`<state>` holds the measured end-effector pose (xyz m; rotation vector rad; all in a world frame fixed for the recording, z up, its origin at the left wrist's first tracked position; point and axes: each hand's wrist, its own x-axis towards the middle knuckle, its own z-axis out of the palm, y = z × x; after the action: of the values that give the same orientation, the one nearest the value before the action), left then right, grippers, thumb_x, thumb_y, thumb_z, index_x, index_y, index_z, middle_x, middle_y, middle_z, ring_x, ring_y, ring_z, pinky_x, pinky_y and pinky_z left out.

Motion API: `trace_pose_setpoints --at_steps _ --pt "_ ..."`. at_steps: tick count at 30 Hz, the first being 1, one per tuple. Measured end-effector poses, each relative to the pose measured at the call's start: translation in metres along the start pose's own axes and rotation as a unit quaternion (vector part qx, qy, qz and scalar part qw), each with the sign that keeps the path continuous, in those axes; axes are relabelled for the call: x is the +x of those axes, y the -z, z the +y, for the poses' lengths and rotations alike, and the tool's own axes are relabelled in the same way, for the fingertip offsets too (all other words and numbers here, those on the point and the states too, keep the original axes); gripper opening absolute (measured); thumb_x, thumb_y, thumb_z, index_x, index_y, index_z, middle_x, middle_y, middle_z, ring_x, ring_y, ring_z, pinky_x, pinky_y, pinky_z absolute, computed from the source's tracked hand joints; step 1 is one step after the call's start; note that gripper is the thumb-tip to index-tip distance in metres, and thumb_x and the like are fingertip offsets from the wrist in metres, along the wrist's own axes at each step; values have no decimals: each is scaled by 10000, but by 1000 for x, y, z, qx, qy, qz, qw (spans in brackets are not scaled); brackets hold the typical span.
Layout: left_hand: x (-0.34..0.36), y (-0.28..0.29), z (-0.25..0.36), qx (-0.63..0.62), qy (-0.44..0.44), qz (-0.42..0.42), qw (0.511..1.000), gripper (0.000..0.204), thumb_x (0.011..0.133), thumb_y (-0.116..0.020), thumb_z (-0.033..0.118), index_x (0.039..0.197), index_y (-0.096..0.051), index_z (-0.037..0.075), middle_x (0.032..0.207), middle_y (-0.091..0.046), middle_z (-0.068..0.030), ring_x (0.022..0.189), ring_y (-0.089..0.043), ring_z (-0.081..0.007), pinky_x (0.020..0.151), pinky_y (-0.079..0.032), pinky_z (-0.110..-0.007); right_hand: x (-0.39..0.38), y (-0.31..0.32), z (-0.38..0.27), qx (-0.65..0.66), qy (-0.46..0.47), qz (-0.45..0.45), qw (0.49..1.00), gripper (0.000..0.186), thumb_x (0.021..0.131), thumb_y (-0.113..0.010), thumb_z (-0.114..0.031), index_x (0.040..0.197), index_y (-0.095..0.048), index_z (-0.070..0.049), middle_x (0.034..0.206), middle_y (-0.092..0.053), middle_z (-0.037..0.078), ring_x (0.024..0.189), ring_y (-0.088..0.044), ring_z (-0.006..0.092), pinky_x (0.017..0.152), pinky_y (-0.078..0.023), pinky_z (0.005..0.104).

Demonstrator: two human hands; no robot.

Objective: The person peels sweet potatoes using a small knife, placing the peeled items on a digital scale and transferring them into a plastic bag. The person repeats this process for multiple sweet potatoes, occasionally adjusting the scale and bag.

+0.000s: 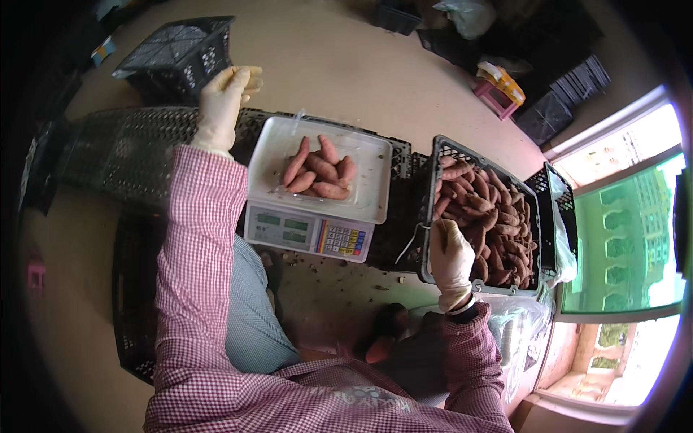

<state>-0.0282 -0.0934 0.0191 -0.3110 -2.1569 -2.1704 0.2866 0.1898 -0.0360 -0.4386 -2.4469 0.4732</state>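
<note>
My left hand (pixel 222 105), in a pale glove, is raised beyond the far left corner of the scale, near a dark crate. Its fingers are loosely bent and apart, with nothing visible in them. A digital scale (pixel 309 229) with a white tray (pixel 372 162) stands before me. On it sits a clear plastic container (pixel 287 189) holding several reddish sweet potatoes (pixel 323 168). My gloved right hand (pixel 452 265) is over the near left edge of a black crate (pixel 431 184) heaped with sweet potatoes (pixel 498 216). Its fingers are closed together; whatever they hold is hidden.
Black perforated crates (pixel 137 155) form the support under and left of the scale. A lined dark crate (pixel 177 54) stands at far left. Clear plastic wrap (pixel 516 325) lies by the right crate's near side. A pink stool (pixel 498 97) stands on the floor, and windows line the right.
</note>
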Motion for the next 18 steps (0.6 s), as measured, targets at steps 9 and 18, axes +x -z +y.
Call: trace_pose_setpoints --at_steps 9,18 --pt "12 41 -21 20 89 -17 996 242 991 -519 270 1074 -695 125 997 -710 -8 844 -637 -74 739 -445 -220 23 -15 -54 421 -216 -192 860 182 956 -582 -73 1131 -624 -52 809 -503 -83 719 -413 11 629 -354 168" --pt "4 -16 -52 289 68 -209 932 262 934 -560 233 1128 -672 96 1124 -683 -124 999 -650 -250 923 -488 -344 103 -147 -107 110 83 -81 987 283 885 -588 -184 1159 -649 -149 1098 -647 81 898 -660 318 776 -532 379"
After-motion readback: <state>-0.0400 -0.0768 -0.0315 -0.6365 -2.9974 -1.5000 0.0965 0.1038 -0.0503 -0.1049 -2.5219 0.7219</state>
